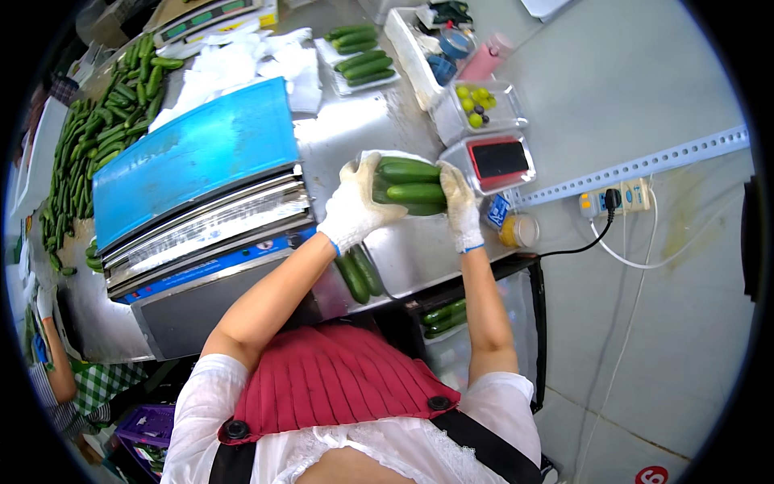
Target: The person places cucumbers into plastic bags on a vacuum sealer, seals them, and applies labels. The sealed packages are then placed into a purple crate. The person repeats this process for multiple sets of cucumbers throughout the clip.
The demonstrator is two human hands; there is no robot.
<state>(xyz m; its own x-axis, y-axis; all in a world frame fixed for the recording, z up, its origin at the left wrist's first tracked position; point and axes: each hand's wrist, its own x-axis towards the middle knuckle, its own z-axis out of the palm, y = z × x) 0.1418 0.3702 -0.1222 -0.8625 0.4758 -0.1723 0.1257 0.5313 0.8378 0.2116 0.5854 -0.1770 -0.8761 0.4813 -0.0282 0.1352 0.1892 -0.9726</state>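
Both my hands wear white knit gloves. Between them is a tray of cucumbers (414,192), its white edge showing at the top. My left hand (363,202) grips the left side, thumb and fingers spread around it. On the right side, my right hand (458,202) holds the tray's end. Two loose cucumbers (359,275) lie on the steel table (411,248) below my left hand. A film wrapping machine with a blue plate (205,163) stands left of my hands. Farther back, cucumbers on white trays (364,66) rest on the table.
A large pile of cucumbers (109,133) lies far left. Clear plastic boxes (502,163), one with grapes, and a white foam box (411,54) line the right edge. Below the table, a black-edged crate (537,327) holds cucumbers. A co-worker's arm (57,357) shows at lower left.
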